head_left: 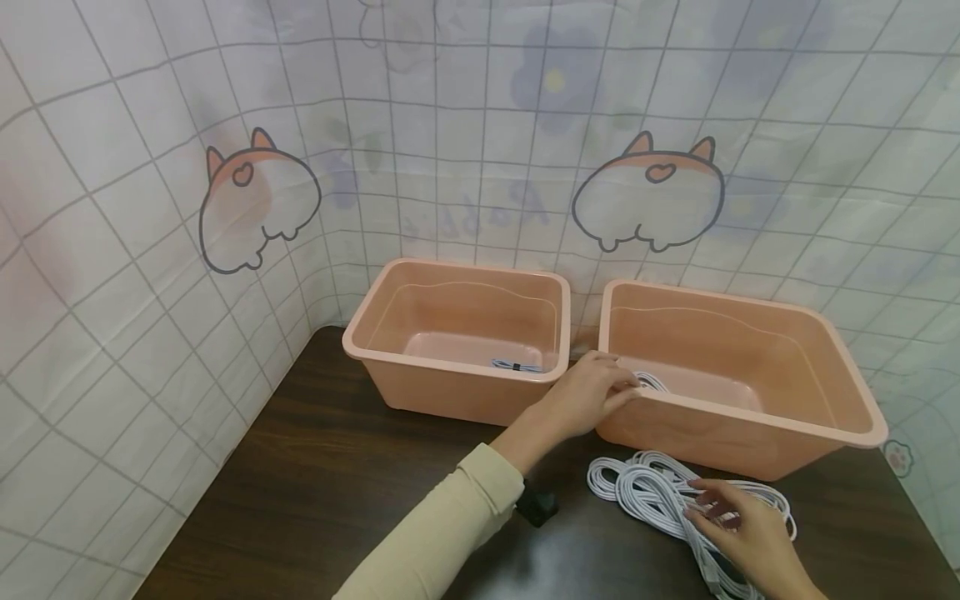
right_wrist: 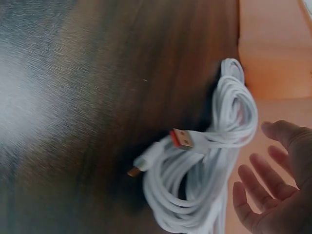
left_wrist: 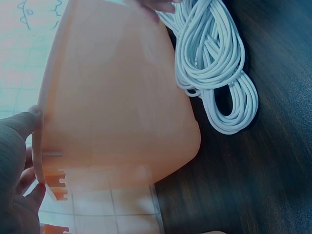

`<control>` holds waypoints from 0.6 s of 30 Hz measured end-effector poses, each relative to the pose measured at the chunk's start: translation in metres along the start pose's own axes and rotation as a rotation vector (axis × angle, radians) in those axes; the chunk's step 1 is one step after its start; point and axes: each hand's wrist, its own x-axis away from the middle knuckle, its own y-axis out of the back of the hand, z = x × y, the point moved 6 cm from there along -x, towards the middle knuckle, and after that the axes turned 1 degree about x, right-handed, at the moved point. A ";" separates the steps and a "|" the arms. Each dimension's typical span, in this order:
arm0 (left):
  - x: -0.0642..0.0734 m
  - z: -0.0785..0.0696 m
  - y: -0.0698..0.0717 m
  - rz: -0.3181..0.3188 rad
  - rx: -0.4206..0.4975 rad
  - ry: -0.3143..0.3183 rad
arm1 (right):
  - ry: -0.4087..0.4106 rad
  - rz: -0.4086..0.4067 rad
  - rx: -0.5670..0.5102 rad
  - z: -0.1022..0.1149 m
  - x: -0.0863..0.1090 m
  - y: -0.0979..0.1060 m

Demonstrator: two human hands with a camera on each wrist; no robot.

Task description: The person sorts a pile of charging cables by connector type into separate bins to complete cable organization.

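My left hand [head_left: 588, 390] grips the front left rim of the right-hand peach plastic bin [head_left: 720, 433]. In the left wrist view, thumb and fingers pinch this rim from both sides. A bit of coiled white cable [head_left: 651, 381] shows inside that bin, partly hidden by its front wall. Coiled white USB cables [head_left: 652, 500] lie on the table in front of the bin. Over their right part hovers my right hand [head_left: 750, 533], its fingers loosely spread and holding nothing. The right wrist view shows a USB plug [right_wrist: 183, 139] and a second plug [right_wrist: 148, 158] on the coils.
The left peach bin [head_left: 450, 387] holds a small light-blue cable bundle [head_left: 517, 367] with a black tie. A small black object [head_left: 536, 504] lies beside the left sleeve on the dark wooden table [head_left: 300, 483]. A grid-patterned curtain [head_left: 465, 150] hangs behind the bins.
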 end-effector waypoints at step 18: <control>0.001 -0.001 0.001 -0.009 -0.006 -0.013 | 0.059 0.039 0.062 -0.017 0.014 -0.028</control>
